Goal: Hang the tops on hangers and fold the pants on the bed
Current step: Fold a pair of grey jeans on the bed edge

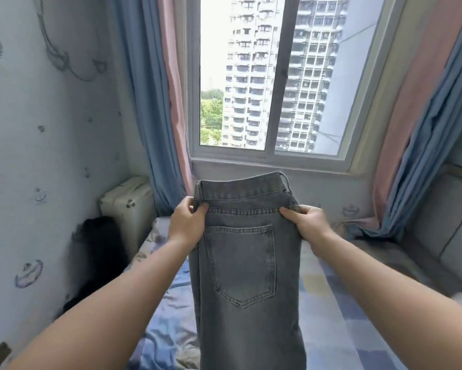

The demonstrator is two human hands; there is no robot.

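Item: jeans (pixel 245 263), one pair, held upright in the air over the bed (pixel 339 316), in front of the window (pixel 275 156).
Location: the waistband is at the top, level with the sill; the legs hang down and run off the lower edge of the view.
Left hand (pixel 187 225): grips the left edge just under the waistband, fingers curled round the cloth.
Right hand (pixel 308 225): pinches the right edge at the same height, thumb on the near face.
Done, as judged: the pair looks doubled lengthwise, leg on leg, since only one back pocket faces the camera.
Left, as judged: the cross folds and laying the pair down on the bed. No tops or hangers are in view, so that part cannot be told.
Material: grey washed denim, fairly stiff, hanging straight with few creases.
Detail: pale double stitching, a five-sided patch pocket, and a belt loop standing out at the top right corner.
Bed cover: smooth, slightly glossy cloth, flowered blue at left and pale checks at right.
Curtains (pixel 155 102): soft blue and pink panels in long folds on both sides of the window.
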